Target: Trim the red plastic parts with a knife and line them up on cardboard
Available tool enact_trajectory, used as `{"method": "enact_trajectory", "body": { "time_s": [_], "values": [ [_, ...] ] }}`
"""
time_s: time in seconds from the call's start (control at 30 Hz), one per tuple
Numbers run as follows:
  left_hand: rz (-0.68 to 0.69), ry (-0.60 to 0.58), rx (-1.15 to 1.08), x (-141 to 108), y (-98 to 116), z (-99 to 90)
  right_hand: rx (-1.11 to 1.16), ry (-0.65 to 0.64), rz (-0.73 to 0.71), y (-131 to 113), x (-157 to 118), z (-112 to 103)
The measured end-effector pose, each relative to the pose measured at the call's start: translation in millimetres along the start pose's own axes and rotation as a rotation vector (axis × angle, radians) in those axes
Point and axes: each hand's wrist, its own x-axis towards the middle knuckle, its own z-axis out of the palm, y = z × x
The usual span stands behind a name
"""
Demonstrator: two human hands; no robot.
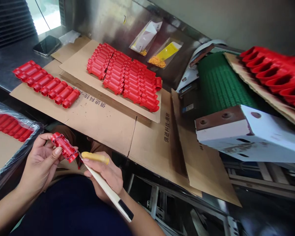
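Observation:
In my left hand (40, 164) is a red plastic sleeve (64, 147), pinched between thumb and fingers and tilted, with dark-outlined recesses along its side. My right hand (109, 177) is closed around a slim trimming knife (107, 188) with a cream handle and a black butt end. The knife's thin tip is at the sleeve's lower right end; whether it touches cannot be made out. A yellow finger cot (94, 157) covers one finger of the right hand.
A row of red sleeves (48, 84) and several stacked rows (125, 77) lie on cardboard (108, 131). At left is a plastic-lined box (35, 126) of sleeves. A phone (47, 46) lies behind. On the right, a green-belted conveyor (221, 82) carries more sleeves (277, 72) on cardboard.

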Motion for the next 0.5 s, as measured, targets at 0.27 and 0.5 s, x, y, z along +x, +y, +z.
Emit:
{"method": "enact_trajectory", "body": {
  "time_s": [0.27, 0.5],
  "values": [
    [0.121, 0.008, 0.116, -9.9, 0.0, 3.2, -0.014, 0.016, -0.08, 2.9, 3.3, 8.1],
    [0.125, -0.002, 0.124, -9.2, 0.5, 2.3, 0.0, 0.014, -0.083, 2.2, 3.2, 7.0]
  ]
}}
